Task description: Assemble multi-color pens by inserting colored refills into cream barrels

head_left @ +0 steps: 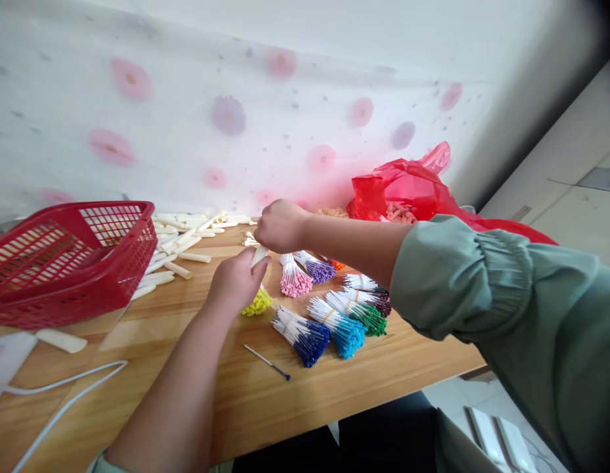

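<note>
My left hand (233,284) is wrapped round a short cream-white tube (259,255) that slants up toward the right. Just above its upper end is my right hand (280,225), closed in a fist with its fingertips turned away, so what it grips is hidden. Below and right of my hands lie bundles of thin white sticks with coloured tips: a yellow bundle (257,302), a pink bundle (296,279), a purple bundle (317,268), a dark blue bundle (305,336), a light blue bundle (340,328) and a green bundle (364,314). One loose blue-tipped stick (266,361) lies nearer me.
A red plastic basket (88,299) stands at the left beside a pile of cream tubes (179,246). One tube (62,340) and a white cable (75,397) lie in front. A red plastic bag (408,187) sits at the back right of the wooden table (305,401).
</note>
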{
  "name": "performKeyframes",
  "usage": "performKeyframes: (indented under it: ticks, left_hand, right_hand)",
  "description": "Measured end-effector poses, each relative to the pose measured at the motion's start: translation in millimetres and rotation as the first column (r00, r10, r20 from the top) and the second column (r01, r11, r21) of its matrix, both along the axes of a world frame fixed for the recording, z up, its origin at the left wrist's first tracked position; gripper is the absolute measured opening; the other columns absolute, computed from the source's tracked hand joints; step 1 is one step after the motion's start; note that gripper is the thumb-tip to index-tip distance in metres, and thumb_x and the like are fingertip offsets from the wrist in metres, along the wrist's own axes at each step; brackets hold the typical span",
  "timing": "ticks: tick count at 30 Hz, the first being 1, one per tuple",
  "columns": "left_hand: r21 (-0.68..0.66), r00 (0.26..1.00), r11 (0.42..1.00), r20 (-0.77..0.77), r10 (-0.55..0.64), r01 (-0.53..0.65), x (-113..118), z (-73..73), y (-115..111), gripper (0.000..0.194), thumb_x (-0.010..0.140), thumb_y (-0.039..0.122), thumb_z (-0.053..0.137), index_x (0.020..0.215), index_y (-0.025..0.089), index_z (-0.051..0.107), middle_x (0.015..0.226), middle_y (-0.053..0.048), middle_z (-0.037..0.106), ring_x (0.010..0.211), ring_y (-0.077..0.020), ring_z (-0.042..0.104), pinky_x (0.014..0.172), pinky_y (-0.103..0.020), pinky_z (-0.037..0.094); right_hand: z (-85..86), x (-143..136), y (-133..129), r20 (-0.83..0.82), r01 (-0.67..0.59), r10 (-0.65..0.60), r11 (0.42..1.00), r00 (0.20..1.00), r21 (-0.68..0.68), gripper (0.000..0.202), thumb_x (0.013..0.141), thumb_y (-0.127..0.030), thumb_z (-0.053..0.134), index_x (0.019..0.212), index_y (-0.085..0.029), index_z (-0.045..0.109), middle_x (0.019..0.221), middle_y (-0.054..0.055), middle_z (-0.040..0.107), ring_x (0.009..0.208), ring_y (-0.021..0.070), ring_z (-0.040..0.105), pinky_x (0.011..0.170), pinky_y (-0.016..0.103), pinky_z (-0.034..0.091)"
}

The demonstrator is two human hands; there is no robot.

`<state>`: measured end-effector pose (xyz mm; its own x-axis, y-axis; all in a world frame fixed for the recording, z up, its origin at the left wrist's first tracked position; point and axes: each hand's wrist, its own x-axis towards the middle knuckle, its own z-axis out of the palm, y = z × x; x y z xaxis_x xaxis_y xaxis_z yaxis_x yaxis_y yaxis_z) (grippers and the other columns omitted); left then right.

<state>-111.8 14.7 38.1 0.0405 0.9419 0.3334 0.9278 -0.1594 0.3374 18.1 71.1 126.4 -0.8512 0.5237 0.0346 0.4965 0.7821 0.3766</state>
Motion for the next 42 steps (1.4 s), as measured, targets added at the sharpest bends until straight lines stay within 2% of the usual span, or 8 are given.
performKeyframes:
  ticks: [6, 13, 19, 29, 35, 38, 40, 42]
  left_hand:
    - [-0.06, 0.974, 0.975, 0.06, 0.219, -0.216, -24, -13.8, 18, 0.037, 0.09, 0.044, 0.033, 0.096, 0.017, 0.058, 0.089, -0.016, 0.069, 0.083, -0.0312, 0.065, 0.057, -0.03, 0.036]
    - [-0.287, 0.979, 0.942, 0.056, 0.195, -0.172, -35, -44.1, 38, 0.036, 0.074, 0.051, 0.059, 0.089, 0.018, 0.061, 0.091, -0.014, 0.072, 0.08, -0.0291, 0.067, 0.055, -0.028, 0.039]
    - [-0.369, 0.987, 0.92, 0.031, 0.158, -0.136, -34, -54.9, 42, 0.035, 0.072, 0.046, 0.065, 0.093, 0.019, 0.06, 0.097, -0.013, 0.072, 0.087, -0.0278, 0.067, 0.063, -0.029, 0.043]
    - [-0.395, 0.99, 0.916, 0.086, 0.113, -0.07, -31, -56.4, 41, 0.026, 0.085, 0.036, 0.061, 0.098, 0.014, 0.061, 0.092, -0.005, 0.066, 0.079, -0.017, 0.063, 0.072, -0.033, 0.051]
    - [-0.168, 0.981, 0.983, 0.167, 0.102, -0.073, -12, -23.1, 14, 0.026, 0.086, 0.039, 0.05, 0.088, 0.016, 0.062, 0.079, -0.008, 0.068, 0.076, -0.0236, 0.063, 0.06, -0.028, 0.042]
    - [-0.076, 0.958, 0.986, 0.26, -0.124, 0.148, 5, -7.1, -9, 0.034, 0.086, 0.048, 0.048, 0.089, 0.019, 0.065, 0.082, -0.003, 0.069, 0.078, -0.018, 0.064, 0.066, -0.024, 0.044]
    - [-0.072, 0.833, 0.902, 0.423, -0.358, 0.425, 17, -2.2, -20, 0.031, 0.078, 0.046, 0.061, 0.087, 0.018, 0.07, 0.078, -0.002, 0.07, 0.072, -0.0177, 0.063, 0.062, -0.023, 0.045]
    - [-0.092, 0.749, 0.853, 0.533, -0.393, 0.513, 26, -1.1, -27, 0.028, 0.073, 0.043, 0.068, 0.083, 0.017, 0.073, 0.071, -0.001, 0.069, 0.067, -0.0173, 0.062, 0.057, -0.023, 0.044]
  right_hand:
    - [-31.1, -6, -12, -0.279, 0.213, -0.234, 0.971, 0.931, -0.104, 0.031, 0.099, -0.025, 0.032, 0.12, -0.012, 0.052, 0.124, 0.015, 0.054, 0.112, 0.0268, 0.051, 0.084, 0.04, 0.043]
    - [-106.8, -5, -28, -0.012, 0.442, -0.515, 0.747, 0.857, -0.496, 0.027, 0.091, -0.032, 0.055, 0.112, -0.015, 0.058, 0.109, 0.007, 0.062, 0.09, 0.0174, 0.063, 0.077, 0.037, 0.054]
    - [-109.2, -14, -28, 0.057, 0.525, -0.598, 0.649, 0.799, -0.551, 0.027, 0.092, -0.031, 0.055, 0.113, -0.015, 0.057, 0.111, 0.007, 0.061, 0.093, 0.0186, 0.062, 0.079, 0.038, 0.054]
    - [-75.9, 56, -72, -0.273, 0.412, -0.532, 0.822, 0.801, -0.394, 0.018, 0.086, -0.02, 0.051, 0.078, -0.014, 0.067, 0.074, 0.011, 0.069, 0.07, 0.0211, 0.063, 0.06, 0.028, 0.039]
    - [-66.5, 94, -88, -0.447, 0.305, -0.467, 0.87, 0.763, -0.387, 0.015, 0.081, -0.014, 0.053, 0.072, -0.016, 0.064, 0.063, 0.002, 0.063, 0.056, 0.0106, 0.051, 0.054, 0.022, 0.03]
    - [-66.4, 98, -90, -0.514, 0.206, -0.412, 0.888, 0.752, -0.41, 0.011, 0.078, -0.012, 0.057, 0.07, -0.016, 0.063, 0.06, -0.002, 0.058, 0.054, 0.0078, 0.045, 0.053, 0.02, 0.029]
    - [-67.7, 98, -89, -0.596, 0.104, -0.37, 0.896, 0.712, -0.432, 0.011, 0.077, -0.011, 0.06, 0.067, -0.015, 0.061, 0.057, -0.004, 0.054, 0.052, 0.0068, 0.041, 0.051, 0.02, 0.028]
    - [-70.5, 97, -85, -0.682, 0.002, -0.353, 0.888, 0.64, -0.459, 0.013, 0.075, -0.011, 0.062, 0.063, -0.014, 0.059, 0.055, -0.004, 0.051, 0.051, 0.0064, 0.039, 0.049, 0.02, 0.027]
